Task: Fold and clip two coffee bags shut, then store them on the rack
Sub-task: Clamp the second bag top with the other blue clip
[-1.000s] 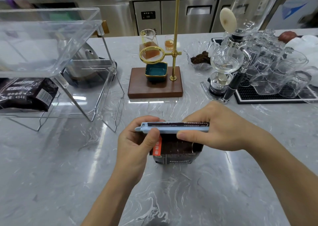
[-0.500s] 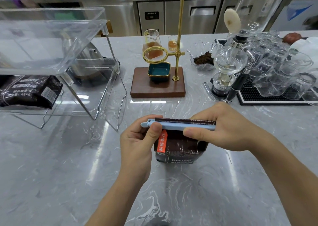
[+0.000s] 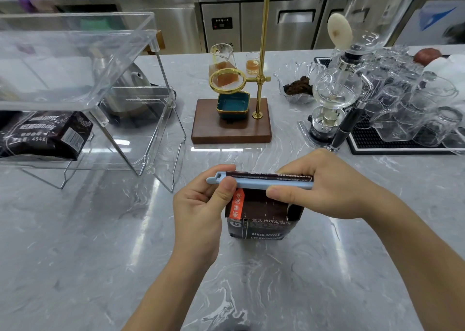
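A dark brown coffee bag (image 3: 261,220) with an orange label stands upright on the marble counter in front of me, its top folded over. A long light-blue clip (image 3: 254,184) lies across the fold. My left hand (image 3: 201,209) pinches the clip's left end, thumb on its front. At the right end my right hand (image 3: 324,187) pinches clip and fold together. A second dark coffee bag (image 3: 45,134) lies on its side on the lower shelf of the clear acrylic rack (image 3: 105,109) at the left.
Behind the bag stands a wooden drip stand (image 3: 231,126) with a brass pole and teal dish. A glass siphon brewer (image 3: 334,96) and a black mat (image 3: 372,147) crowded with upturned glasses are at the right. A glass bowl of coffee grounds (image 3: 297,89) sits further back.
Both hands keep their grip on the clip and bag; only the camera view has shifted slightly, and the bag appears a little more upright.
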